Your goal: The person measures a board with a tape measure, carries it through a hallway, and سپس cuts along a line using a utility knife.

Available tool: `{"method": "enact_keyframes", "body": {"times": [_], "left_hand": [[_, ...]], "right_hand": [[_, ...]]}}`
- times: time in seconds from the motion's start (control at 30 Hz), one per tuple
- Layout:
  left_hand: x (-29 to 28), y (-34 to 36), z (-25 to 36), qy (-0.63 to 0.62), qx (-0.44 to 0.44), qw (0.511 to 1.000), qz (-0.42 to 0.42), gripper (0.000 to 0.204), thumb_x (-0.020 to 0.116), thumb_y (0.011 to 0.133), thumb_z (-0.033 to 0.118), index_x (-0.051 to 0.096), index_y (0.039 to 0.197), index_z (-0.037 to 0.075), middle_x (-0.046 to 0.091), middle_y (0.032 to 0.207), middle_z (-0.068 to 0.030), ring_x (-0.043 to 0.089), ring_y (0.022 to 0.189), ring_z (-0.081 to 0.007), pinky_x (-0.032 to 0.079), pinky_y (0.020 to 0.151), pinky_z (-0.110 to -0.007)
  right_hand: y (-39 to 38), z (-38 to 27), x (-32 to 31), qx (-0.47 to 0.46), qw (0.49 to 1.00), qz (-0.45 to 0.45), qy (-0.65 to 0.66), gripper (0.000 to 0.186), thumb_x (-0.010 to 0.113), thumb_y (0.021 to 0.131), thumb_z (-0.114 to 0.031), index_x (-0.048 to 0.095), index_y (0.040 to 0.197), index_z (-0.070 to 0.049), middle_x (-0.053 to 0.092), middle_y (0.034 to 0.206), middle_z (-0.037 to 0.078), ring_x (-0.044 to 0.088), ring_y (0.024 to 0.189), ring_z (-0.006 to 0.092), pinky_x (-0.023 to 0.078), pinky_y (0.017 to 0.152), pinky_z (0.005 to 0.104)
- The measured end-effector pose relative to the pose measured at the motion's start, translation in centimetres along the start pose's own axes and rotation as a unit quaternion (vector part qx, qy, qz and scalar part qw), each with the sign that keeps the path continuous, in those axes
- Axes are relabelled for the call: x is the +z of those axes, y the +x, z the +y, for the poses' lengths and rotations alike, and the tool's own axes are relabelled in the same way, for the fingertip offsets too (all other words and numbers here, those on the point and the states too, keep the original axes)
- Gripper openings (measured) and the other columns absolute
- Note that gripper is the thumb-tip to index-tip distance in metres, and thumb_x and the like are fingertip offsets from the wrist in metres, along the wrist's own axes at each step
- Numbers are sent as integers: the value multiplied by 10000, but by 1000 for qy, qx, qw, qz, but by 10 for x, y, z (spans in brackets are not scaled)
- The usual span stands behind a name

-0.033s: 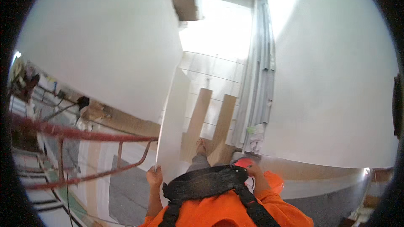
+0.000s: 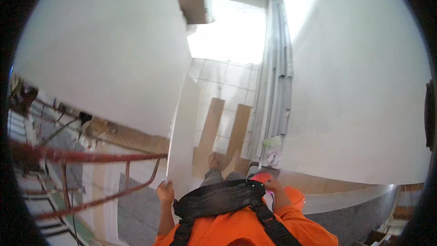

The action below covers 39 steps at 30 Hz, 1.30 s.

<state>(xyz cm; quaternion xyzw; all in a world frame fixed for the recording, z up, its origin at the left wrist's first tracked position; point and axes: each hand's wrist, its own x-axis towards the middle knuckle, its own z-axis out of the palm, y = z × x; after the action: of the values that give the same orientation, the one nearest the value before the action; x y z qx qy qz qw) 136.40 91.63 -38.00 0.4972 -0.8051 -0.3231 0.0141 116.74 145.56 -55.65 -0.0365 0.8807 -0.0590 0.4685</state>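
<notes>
While the left hand grips the near edge of an upright white panel, with its fingers wrapped around it, the right hand is closed on a red object at the waist, probably a tool, though blur hides its shape. The panel stands to the left of the person's feet, near the end of a red metal frame. Two wood-toned planks lie apart on the pale tiled floor, and long grey strips run along the right-hand wall.
</notes>
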Motion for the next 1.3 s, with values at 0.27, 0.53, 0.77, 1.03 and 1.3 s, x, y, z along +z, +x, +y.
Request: {"method": "enact_keyframes", "body": {"times": [0.27, 0.53, 0.77, 1.03, 1.3], "left_hand": [[76, 175, 100, 148, 45, 988, -15, 475, 702, 924, 386, 702, 874, -86, 685, 839, -334, 686, 843, -520, 526, 748, -577], [152, 306, 143, -33, 65, 997, 26, 623, 673, 924, 535, 724, 1033, -77, 717, 969, -320, 695, 983, -502, 548, 860, -560], [226, 351, 268, 172, -97, 980, -24, 639, 665, 930, 532, 696, 1183, -54, 722, 1078, -285, 688, 1057, -476, 539, 913, -540], [286, 454, 382, 150, -130, 979, -38, 599, 639, 951, 498, 693, 1185, -51, 715, 1105, -283, 686, 1061, -471, 533, 926, -539], [336, 606, 540, 138, -98, 982, -88, 561, 612, 972, 464, 690, 1188, -48, 708, 1132, -282, 683, 1065, -466, 528, 938, -538]], "right_hand": [[56, -56, -125, 14, 952, 106, 287, 298, 731, 813, -345, 795, 832, -54, 736, 703, 128, 733, 703, 239, 575, 695, 414], [189, -125, -297, 3, 937, 74, 340, 357, 773, 774, -377, 806, 896, -43, 755, 800, 166, 744, 756, 256, 579, 696, 421], [321, -108, -520, 16, 974, 43, 221, 357, 757, 774, -336, 787, 951, -28, 762, 897, 200, 748, 864, 322, 591, 807, 416], [472, -184, -712, -43, 946, 170, 271, 495, 794, 726, -327, 768, 1129, -41, 767, 929, 174, 744, 861, 275, 591, 795, 400], [576, -178, -731, -25, 970, 106, 217, 380, 749, 832, -310, 782, 1089, -32, 773, 931, 194, 758, 876, 330, 584, 779, 416]]}}
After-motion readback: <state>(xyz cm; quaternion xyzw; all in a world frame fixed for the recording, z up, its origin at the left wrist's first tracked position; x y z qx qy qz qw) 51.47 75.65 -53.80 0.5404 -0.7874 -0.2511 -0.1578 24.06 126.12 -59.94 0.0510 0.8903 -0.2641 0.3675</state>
